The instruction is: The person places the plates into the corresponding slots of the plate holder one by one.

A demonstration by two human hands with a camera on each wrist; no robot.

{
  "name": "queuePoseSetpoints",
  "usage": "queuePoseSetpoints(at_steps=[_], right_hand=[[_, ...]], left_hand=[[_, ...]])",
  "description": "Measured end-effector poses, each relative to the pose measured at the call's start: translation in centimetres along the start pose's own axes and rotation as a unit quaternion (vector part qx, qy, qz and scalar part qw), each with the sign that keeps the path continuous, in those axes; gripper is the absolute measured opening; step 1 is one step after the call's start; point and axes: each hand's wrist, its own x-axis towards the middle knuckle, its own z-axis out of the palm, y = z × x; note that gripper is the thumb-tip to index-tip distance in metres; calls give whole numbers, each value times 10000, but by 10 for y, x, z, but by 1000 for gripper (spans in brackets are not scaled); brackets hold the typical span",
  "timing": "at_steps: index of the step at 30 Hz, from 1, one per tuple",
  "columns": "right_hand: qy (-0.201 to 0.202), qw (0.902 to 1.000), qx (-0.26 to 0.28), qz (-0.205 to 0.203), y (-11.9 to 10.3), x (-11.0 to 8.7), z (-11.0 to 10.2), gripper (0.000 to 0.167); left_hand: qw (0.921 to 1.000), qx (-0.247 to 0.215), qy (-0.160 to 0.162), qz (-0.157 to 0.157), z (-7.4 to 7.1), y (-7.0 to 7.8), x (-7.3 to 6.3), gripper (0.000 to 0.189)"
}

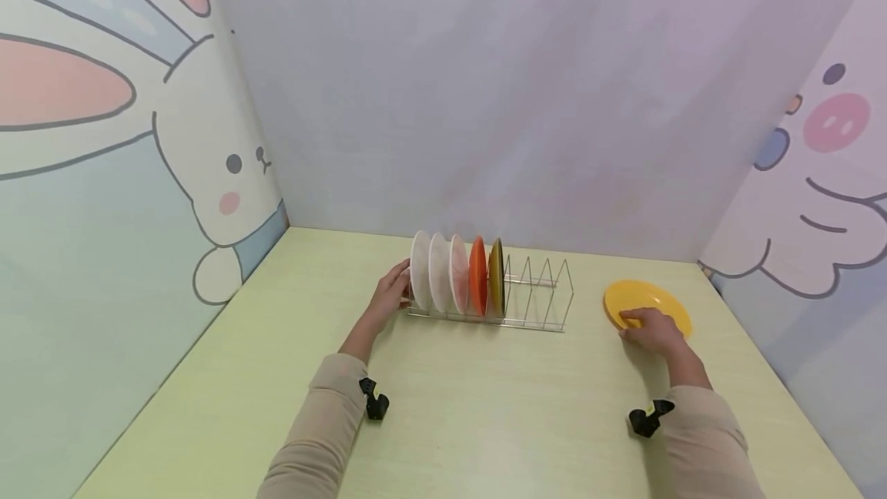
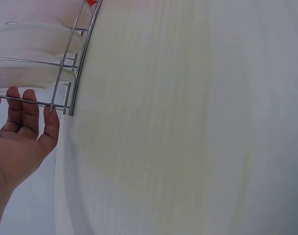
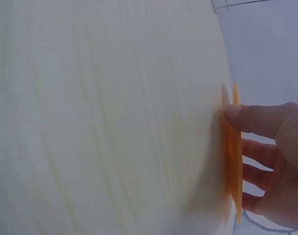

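A wire dish rack (image 1: 485, 322) stands near the back of the table. Three white plates (image 1: 439, 274) fill its left end on edge, followed by an orange plate (image 1: 478, 276) and an olive-yellow one (image 1: 496, 277). My left hand (image 1: 390, 295) holds the rack's left end, its fingertips at the end wires (image 2: 74, 93) in the left wrist view. To the right of the rack lies a yellow plate (image 1: 661, 303). My right hand (image 1: 654, 329) pinches its near rim, with the thumb under the edge and the fingers on the upper face (image 3: 239, 171).
The pale wood-grain table (image 1: 513, 406) ends at a plain back wall (image 1: 471, 98). Side walls with a rabbit drawing (image 1: 201, 145) and a pig drawing (image 1: 804, 199) flank it. Wire slots stand at the rack's right end.
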Motion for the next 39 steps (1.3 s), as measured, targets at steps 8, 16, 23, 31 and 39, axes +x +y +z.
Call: queuePoseSetpoints(at_steps=[8, 16, 23, 31, 39], right_hand=[[542, 9981, -22, -301, -12, -14, -7, 34], [1499, 9885, -172, 43, -25, -25, -11, 29], [2856, 9580, 268, -6, -41, -37, -17, 17], [3409, 9356, 900, -153, -56, -41, -22, 15], [3450, 9305, 1229, -99, -81, -44, -24, 16]], left_hand=[[9998, 5, 134, -110, -1, -9, 5, 44], [9994, 211, 269, 42, 0, -15, 7, 43], [9998, 16, 168, -135, -2, -12, 7, 44], [9997, -8, -57, -230, 1, 11, -5, 44], [9997, -46, -50, -244, 2, 14, -8, 43]])
